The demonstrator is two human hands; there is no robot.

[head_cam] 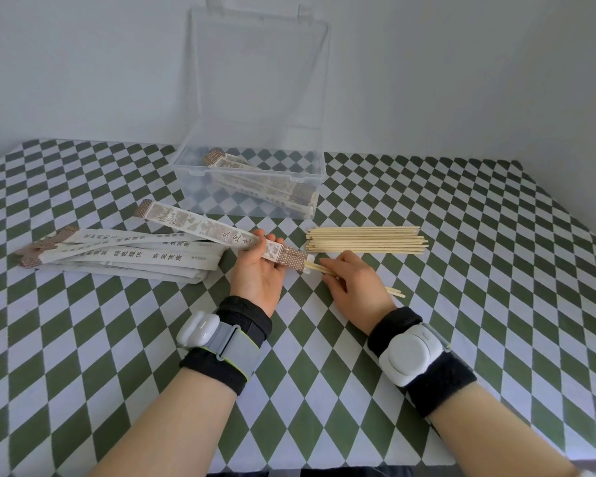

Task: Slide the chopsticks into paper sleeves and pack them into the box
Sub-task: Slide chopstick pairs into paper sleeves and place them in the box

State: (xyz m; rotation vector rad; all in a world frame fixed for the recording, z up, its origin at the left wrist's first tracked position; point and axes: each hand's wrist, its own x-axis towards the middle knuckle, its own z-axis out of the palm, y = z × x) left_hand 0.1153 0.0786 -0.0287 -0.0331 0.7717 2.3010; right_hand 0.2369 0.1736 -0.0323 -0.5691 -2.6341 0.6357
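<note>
My left hand (pixel 257 273) grips a printed paper sleeve (pixel 200 225) near its brown open end, with the rest pointing up and left. My right hand (pixel 353 287) pinches a pair of bamboo chopsticks (pixel 315 267) whose tips sit at the sleeve's mouth; their other ends (pixel 394 292) stick out behind my hand. A pile of bare chopsticks (pixel 365 239) lies to the right. A stack of empty sleeves (pixel 128 254) lies at the left. The clear plastic box (pixel 186 170) stands behind, lid up, with several sleeved pairs (pixel 265 184) inside.
A green and white diamond tablecloth (pixel 461 270) covers the table, which meets pale walls at the back and right. The box's open lid (pixel 258 70) leans against the back wall. Both wrists wear black bands with white devices.
</note>
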